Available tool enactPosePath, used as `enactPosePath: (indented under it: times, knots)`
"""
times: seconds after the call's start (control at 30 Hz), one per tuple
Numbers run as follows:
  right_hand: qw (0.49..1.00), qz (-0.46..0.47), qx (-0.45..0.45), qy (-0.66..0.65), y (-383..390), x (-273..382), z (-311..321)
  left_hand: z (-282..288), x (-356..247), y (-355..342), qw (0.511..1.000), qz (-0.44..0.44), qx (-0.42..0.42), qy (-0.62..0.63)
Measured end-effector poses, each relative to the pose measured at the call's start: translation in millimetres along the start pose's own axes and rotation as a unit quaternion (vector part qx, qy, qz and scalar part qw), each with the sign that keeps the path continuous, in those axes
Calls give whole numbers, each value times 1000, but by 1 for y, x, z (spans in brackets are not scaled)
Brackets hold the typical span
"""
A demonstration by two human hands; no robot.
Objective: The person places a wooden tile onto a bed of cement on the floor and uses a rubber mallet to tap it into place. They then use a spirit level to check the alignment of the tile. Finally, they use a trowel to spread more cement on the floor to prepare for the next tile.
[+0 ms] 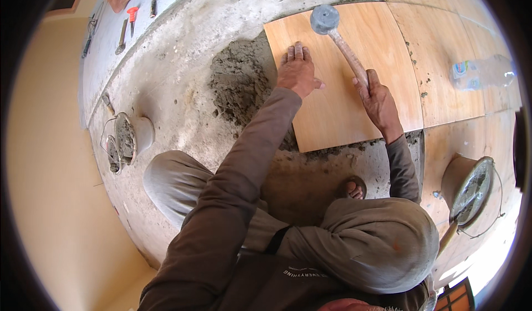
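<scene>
A light wood-patterned square tile [354, 117] lies over grey mortar [241, 78] at the centre. My left hand [296, 72] rests palm down on the tile's left part, fingers stretched out and thumb apart. My right hand [379, 100] is closed round the wooden handle of a rubber mallet [325, 19], whose grey head is over the tile's upper part. The tile's left edge borders the rough mortar patch, and more mortar shows along its lower edge.
Laid tiles [443, 39] at right bear a plastic bottle [482, 72] and a bucket [468, 192]. Two mortar buckets [141, 139] and a trowel stand left on bare concrete [172, 100]. Hammers [154, 0], a red-handled chisel [132, 17] and another person's bare foot [119, 0] are upper left.
</scene>
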State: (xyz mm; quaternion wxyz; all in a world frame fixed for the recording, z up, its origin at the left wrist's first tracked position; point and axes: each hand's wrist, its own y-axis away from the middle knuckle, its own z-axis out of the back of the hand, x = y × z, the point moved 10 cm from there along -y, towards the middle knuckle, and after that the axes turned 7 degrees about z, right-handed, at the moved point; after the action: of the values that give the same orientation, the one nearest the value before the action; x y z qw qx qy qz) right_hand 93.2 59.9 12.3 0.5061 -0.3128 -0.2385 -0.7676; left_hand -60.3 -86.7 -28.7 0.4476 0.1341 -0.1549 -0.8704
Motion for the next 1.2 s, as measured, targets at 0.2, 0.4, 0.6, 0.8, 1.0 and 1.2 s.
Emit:
enactPosePath:
  times: [0.2,0.4,0.6,0.8,1.0,1.2]
  knots:
    - [981,-77,-66,-168,54,-15,30,13,-10,-2,993,-5,-97,-63]
    - [944,-205,-93,-240,134,-75,40,77,73,-78,973,37,-198,109]
    - [929,-246,-109,-254,157,-93,41,65,182,-118,992,82,-49,-86]
    - [941,-233,-99,-223,153,-93,50,120,172,-126,975,47,-216,-26]
    - [942,-211,-112,-237,127,-93,52,109,-2,-91,974,-163,-152,44]
    - [964,-82,-203,-152,83,-67,106,51,-113,-78,974,-216,-54,26]
